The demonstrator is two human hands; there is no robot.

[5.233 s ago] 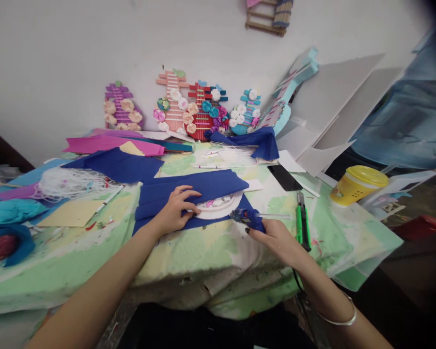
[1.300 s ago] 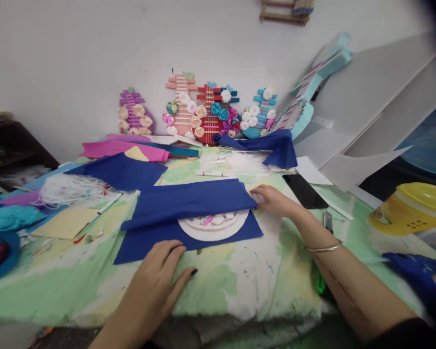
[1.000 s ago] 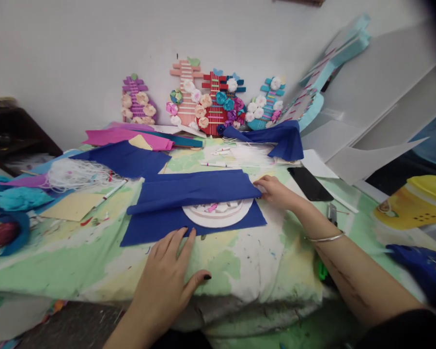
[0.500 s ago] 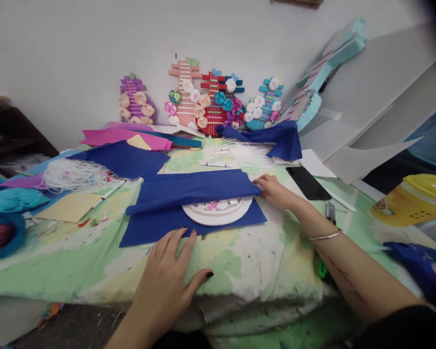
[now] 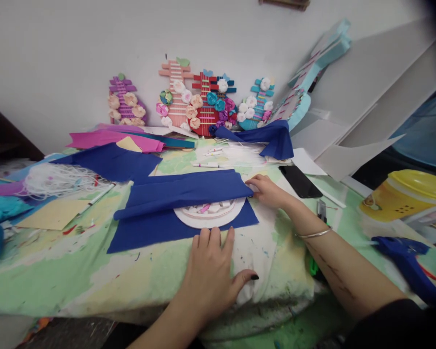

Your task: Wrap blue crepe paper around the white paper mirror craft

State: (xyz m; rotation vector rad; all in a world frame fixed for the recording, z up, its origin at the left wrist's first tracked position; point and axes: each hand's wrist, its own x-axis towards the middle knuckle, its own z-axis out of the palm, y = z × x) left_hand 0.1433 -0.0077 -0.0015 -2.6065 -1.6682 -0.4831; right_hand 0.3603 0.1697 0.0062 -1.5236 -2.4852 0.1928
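Head view: left hand [image 5: 210, 271] shifted rightward since earlier frame; fingers slightly spread, thumb apart, nearest white rounded board's [image 5: 192, 220] rim. Board partly under folded blue fabric-like sheet [image 5: 181, 189], long axis left-right, along cloth-covered table's [image 5: 94, 271] front edge. Right hand [image 5: 269, 191]: fingertips bunched at sheet's right end, grip unclear.

A craft workspace, shown by flower-trimmed model instruments [image 5: 208, 104], coloured paper [image 5: 109, 141] and a glue gun [image 5: 403, 257] on the bench [image 5: 160, 276].

Soft, even light with faint shadows; the picture is slightly hazy, edges stretch, and the right corners darken.
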